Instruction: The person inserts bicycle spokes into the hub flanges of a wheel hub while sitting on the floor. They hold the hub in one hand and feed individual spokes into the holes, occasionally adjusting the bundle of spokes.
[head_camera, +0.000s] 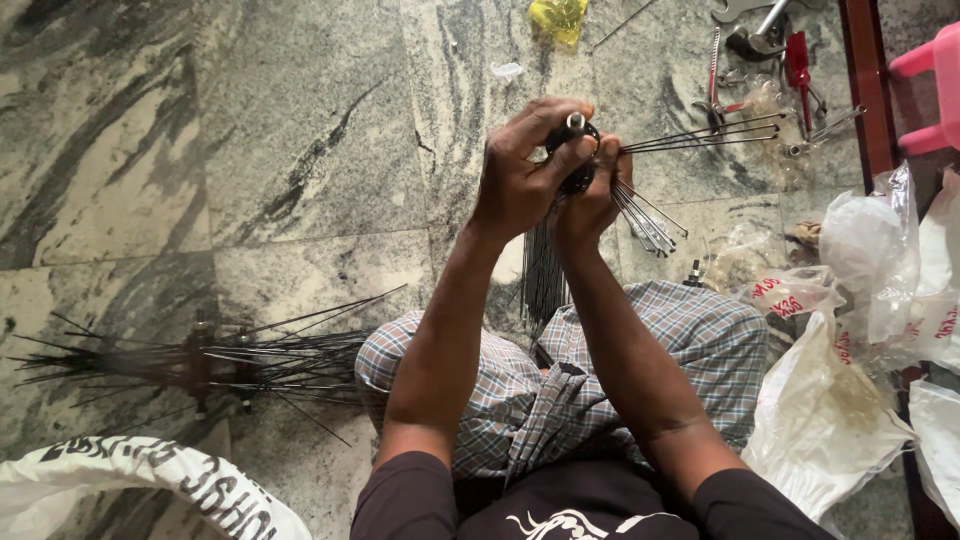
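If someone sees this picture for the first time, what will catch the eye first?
Both hands, left hand and right hand, grip a dark hub at the centre, thin spokes fanning out to the right. A second hub with spokes lies on the marble floor at lower left; plastic bags crowd the right.

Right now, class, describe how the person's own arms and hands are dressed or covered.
Both hands, the left hand and the right hand, are bare: no gloves, rings or watch show. The forearms are bare too. Short dark sleeves end above the elbows, part of a dark top with a white design on the front.
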